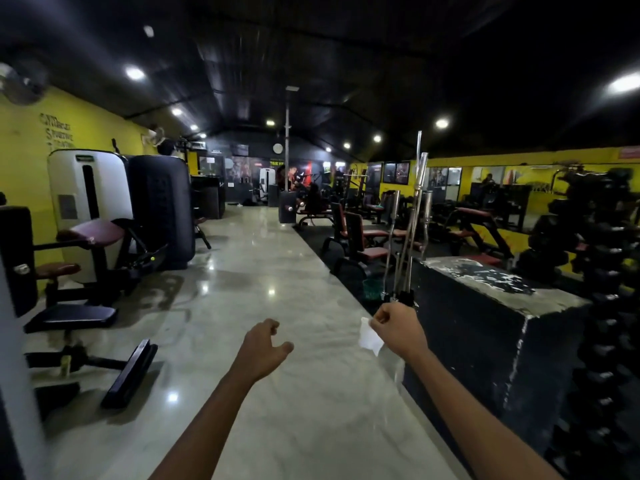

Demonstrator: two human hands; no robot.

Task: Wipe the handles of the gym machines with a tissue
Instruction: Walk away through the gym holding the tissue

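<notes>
The fingers of the right hand (398, 329) are curled into a loose fist and pinch the top edge of a small white tissue (370, 337), which hangs down and to the left of the knuckles, crumpled and slack. It looks feather-light and soft — no stiffness at all — so it should wrap readily round a bar, though it will likely tear or shred if dragged hard over knurled or rough metal. A bunched wad pressed under the palm would probably serve better than this edge pinch, which leaves most of the sheet dangling.

The left hand (263, 348) holds nothing; its fingers are half-curled and spread, thumb apart, palm turned down and slightly inward, hovering over the pale polished floor (277, 265).

Both forearms reach forward from the near edge of view, the right a little farther out and higher than the left, wrists roughly straight.

No handle is touched yet. Just beyond the right hand stands a cluster of chrome barbell bars (412, 223), upright in a floor holder beside a dark, paint-worn block (485, 306). On the left — well apart from either hand — stand weight-stack machines (90, 209) with padded seats, whose grips cannot be made out from here.
</notes>
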